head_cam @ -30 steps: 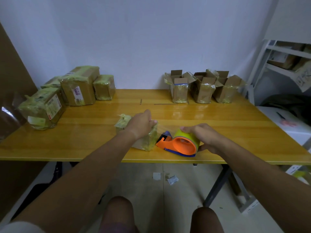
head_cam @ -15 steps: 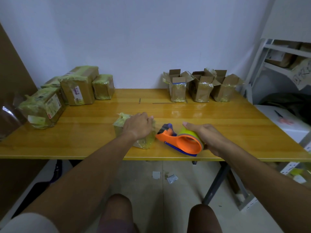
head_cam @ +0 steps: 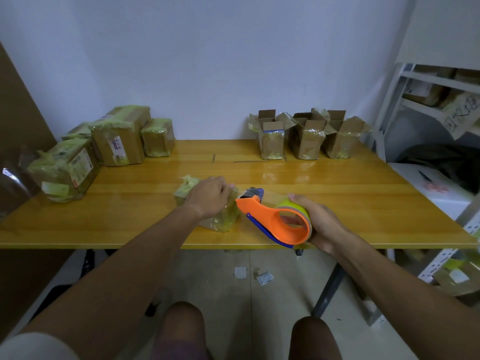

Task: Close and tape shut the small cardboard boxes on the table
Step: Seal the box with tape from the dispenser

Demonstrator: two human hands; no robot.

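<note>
Pressing down on the small brown cardboard box wrapped in yellowish tape, the left hand lies over its top with fingers bent across the far edge, pinning it near the front edge of the long yellow wooden table. Just to the right, the orange plastic tape dispenser with a blue blade guard points its cutter at the box, touching or nearly touching its right side; the right hand grips it around the yellow-green roll. The box looks light and a little soft at the corners, its taped skin slick, so it probably slides unless held from above by the flaps. Farther right, at the back, 3 open-flapped cardboard boxes wait in a row, while the taped parcels sit at the far left.
</note>
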